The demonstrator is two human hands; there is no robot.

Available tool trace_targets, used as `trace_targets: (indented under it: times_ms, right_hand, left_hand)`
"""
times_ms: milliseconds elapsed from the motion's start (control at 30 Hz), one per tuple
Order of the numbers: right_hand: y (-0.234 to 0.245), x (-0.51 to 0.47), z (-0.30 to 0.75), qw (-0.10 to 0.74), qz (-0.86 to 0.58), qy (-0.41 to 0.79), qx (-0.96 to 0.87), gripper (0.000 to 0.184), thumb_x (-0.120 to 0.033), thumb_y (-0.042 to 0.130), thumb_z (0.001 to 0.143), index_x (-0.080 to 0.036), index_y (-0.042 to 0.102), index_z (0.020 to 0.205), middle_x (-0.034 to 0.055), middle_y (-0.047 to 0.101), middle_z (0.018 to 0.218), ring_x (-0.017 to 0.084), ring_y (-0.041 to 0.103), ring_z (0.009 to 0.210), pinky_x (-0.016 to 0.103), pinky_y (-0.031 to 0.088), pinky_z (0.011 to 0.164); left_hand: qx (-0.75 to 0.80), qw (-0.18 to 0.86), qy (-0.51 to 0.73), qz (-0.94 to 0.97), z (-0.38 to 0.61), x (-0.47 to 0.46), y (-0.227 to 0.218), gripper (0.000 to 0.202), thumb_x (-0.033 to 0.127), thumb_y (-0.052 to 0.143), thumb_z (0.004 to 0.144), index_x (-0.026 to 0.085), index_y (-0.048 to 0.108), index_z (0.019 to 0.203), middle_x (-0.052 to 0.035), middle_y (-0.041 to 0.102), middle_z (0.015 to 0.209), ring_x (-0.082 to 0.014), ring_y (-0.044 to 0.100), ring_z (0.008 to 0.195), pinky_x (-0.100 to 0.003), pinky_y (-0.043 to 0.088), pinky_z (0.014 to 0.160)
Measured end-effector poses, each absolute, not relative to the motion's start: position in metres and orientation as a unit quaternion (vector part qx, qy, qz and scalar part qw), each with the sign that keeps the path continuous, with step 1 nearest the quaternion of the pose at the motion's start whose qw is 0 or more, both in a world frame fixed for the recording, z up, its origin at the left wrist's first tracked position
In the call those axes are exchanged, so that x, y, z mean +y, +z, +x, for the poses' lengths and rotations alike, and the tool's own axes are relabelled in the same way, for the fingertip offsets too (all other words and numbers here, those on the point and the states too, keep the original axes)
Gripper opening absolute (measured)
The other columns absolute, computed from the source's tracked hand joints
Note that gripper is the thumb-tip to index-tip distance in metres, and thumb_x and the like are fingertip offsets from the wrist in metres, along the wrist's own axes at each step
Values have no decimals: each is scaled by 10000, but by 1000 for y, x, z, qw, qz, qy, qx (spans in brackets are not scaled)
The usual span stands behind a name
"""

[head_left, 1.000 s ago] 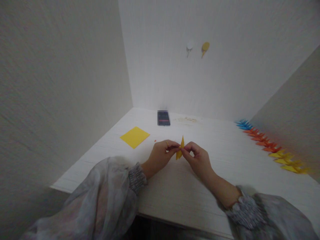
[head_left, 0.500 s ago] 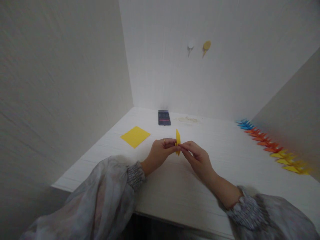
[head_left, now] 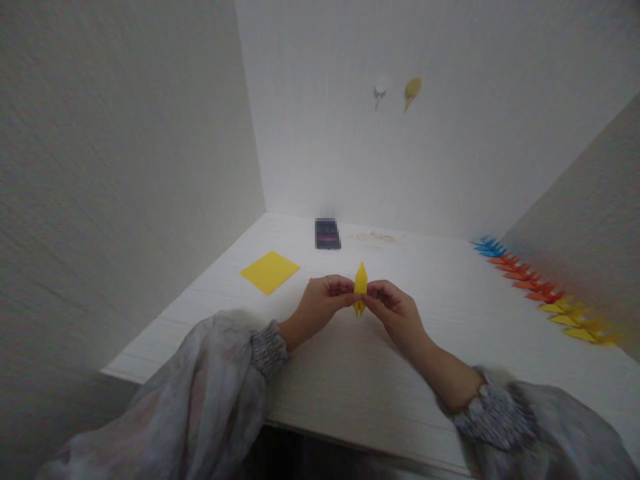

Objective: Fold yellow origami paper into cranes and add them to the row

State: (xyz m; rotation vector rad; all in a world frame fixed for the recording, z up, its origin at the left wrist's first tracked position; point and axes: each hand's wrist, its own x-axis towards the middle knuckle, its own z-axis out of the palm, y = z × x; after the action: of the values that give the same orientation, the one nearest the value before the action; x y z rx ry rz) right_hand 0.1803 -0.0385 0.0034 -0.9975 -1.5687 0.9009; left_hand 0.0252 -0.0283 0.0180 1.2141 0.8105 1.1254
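Observation:
A small folded yellow paper piece (head_left: 361,283) stands upright just above the white table (head_left: 350,373), its point up. My left hand (head_left: 323,305) pinches its left side and my right hand (head_left: 395,313) pinches its right side, fingertips pressed together on the paper. A ring shows on a finger of my left hand. Both wrists come out of loose grey sleeves.
A flat yellow paper square (head_left: 270,271) lies at the left of the table. A dark small box (head_left: 327,234) stands near the back wall. Along the right wall runs a row of folded pieces: blue (head_left: 487,247), orange-red (head_left: 525,279) and yellow (head_left: 577,322). Two small hooks (head_left: 396,93) hang on the back wall.
The folded yellow piece has turned from tilted and edge-on to upright with its broad face toward me. Both hands have stayed pinched on it in about the same place.

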Motion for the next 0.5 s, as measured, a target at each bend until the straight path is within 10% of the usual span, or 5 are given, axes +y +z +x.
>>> trace_targets:
  times_ms: [500]
  right_hand:
    - [11,-43,176,531,-392,503,-558,117,-241,667,639,-173,585,688,-24,575,596,110,537,577,256,429,574]
  left_hand:
    - [343,645,457,507,24,-31,20,210,211,703,578,109,602,731,-16,649,682,-108,597,615,-253,485,617]
